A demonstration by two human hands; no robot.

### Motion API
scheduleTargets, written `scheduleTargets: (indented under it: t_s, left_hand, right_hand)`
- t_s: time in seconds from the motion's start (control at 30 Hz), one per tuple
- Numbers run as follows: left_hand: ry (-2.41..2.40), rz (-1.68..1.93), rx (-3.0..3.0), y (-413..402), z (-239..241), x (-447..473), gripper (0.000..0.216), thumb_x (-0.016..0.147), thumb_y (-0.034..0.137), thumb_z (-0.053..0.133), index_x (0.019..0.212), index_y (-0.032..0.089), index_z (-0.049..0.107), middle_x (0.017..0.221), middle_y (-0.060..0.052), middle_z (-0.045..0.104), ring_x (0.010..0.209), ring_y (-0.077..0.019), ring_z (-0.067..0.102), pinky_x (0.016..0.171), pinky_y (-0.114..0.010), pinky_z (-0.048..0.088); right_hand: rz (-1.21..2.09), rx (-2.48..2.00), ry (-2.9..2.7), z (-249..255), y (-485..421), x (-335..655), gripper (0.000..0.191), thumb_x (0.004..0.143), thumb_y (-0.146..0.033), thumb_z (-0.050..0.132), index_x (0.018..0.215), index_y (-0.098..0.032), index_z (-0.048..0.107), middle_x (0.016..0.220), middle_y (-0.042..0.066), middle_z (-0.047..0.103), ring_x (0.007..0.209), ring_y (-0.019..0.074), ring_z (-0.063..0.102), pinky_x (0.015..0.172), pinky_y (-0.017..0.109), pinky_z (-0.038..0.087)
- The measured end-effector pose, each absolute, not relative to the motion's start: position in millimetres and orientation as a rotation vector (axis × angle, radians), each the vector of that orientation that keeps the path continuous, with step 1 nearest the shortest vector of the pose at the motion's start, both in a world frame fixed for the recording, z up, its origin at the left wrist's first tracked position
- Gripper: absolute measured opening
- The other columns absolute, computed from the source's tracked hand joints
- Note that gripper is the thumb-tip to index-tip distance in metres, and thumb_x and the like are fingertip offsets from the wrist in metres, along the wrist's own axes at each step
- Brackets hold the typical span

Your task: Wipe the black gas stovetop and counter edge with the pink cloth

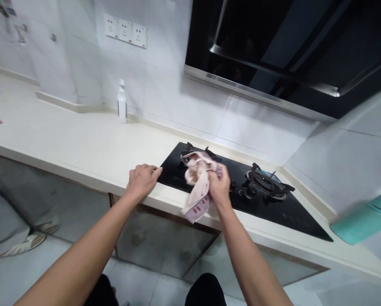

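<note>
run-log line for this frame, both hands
right hand: grips pale pink cloth at left side of hob, contact unclear | left hand: on counter beside hob | spray bottle: upright near wall

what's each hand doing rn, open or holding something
Left hand: open, resting on the countertop, nothing visible held.
Right hand: closed, holding a pale pink cloth.

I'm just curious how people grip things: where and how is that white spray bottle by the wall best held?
Probably around its slim body, from the front: the spray bottle stands upright on the counter, with the wall close behind. The left hand, resting on the counter, looks better placed for it.
</note>
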State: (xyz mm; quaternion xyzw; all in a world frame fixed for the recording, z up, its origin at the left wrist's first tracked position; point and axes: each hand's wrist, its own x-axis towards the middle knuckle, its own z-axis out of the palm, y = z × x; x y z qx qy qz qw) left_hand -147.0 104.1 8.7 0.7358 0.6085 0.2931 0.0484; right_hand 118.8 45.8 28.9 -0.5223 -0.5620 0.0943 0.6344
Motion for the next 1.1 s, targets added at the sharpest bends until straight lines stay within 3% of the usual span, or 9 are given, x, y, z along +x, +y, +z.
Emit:
scheduleTargets:
  t_s: [0.17, 0.3, 0.57, 0.9, 1.0, 1.1]
  left_hand:
    - [1.799, 0.929, 2.213, 101.4, 8.1, -146.2, 0.061, 0.103, 0.057, 0.034, 0.116, 0.019, 0.079, 0.128, -0.016, 0.074, 0.127, -0.0383, 0.057, 0.11, -0.055, 0.039]
    - [1.775, 0.956, 2.2, 99.9, 8.4, -146.2, 0.059, 0.103, 0.056, 0.035, 0.116, 0.019, 0.079, 0.127, -0.017, 0.073, 0.127, -0.0382, 0.057, 0.11, -0.056, 0.039]
    - [1.777, 0.986, 2.178, 100.8, 7.3, -144.7, 0.059, 0.103, 0.057, 0.036, 0.118, 0.019, 0.078, 0.129, -0.016, 0.073, 0.128, -0.0383, 0.056, 0.111, -0.056, 0.038]
    - [1.861, 0.897, 2.229, 107.4, 5.6, -148.1, 0.06, 0.103, 0.059, 0.034, 0.122, 0.022, 0.077, 0.132, -0.015, 0.073, 0.131, -0.0381, 0.056, 0.11, -0.054, 0.039]
    - [1.893, 0.845, 2.26, 108.7, 8.0, -150.9, 0.058, 0.103, 0.054, 0.034, 0.121, 0.021, 0.077, 0.131, -0.016, 0.073, 0.13, -0.0373, 0.058, 0.107, -0.052, 0.042]
    - [1.9, 0.813, 2.271, 108.7, 10.7, -153.0, 0.053, 0.102, 0.047, 0.034, 0.113, 0.02, 0.078, 0.126, -0.016, 0.074, 0.126, -0.0354, 0.061, 0.104, -0.049, 0.045]
  right_hand:
    - [-0.204, -1.736, -1.315, 35.5, 77.5, 167.0, 0.045, 0.095, -0.04, 0.043, 0.128, -0.013, 0.058, 0.134, 0.021, 0.055, 0.128, 0.0319, 0.053, 0.108, 0.046, 0.044]
    - [-0.216, -1.873, -1.651, 15.5, 85.5, 160.5, 0.034, 0.089, -0.038, 0.06, 0.114, -0.016, 0.067, 0.128, 0.019, 0.062, 0.124, 0.0346, 0.053, 0.111, 0.049, 0.04]
    - [-0.334, -2.047, -1.758, 8.5, 60.3, 124.5, 0.032, 0.097, -0.032, 0.052, 0.12, -0.015, 0.066, 0.132, 0.024, 0.057, 0.117, 0.0403, 0.05, 0.099, 0.057, 0.042]
    - [-0.121, -1.663, -2.012, 6.4, 19.3, 39.3, 0.036, 0.097, -0.026, 0.053, 0.13, -0.016, 0.065, 0.143, 0.019, 0.055, 0.128, 0.0376, 0.047, 0.111, 0.058, 0.04]
    - [0.092, -1.298, -2.051, 6.3, 15.2, 33.5, 0.037, 0.096, -0.023, 0.054, 0.131, -0.019, 0.066, 0.145, 0.014, 0.056, 0.136, 0.03, 0.048, 0.119, 0.051, 0.039]
    - [0.235, -1.041, -1.851, 16.4, 4.3, 61.3, 0.032, 0.097, -0.027, 0.051, 0.123, -0.025, 0.07, 0.138, 0.009, 0.061, 0.131, 0.0235, 0.056, 0.115, 0.043, 0.046]
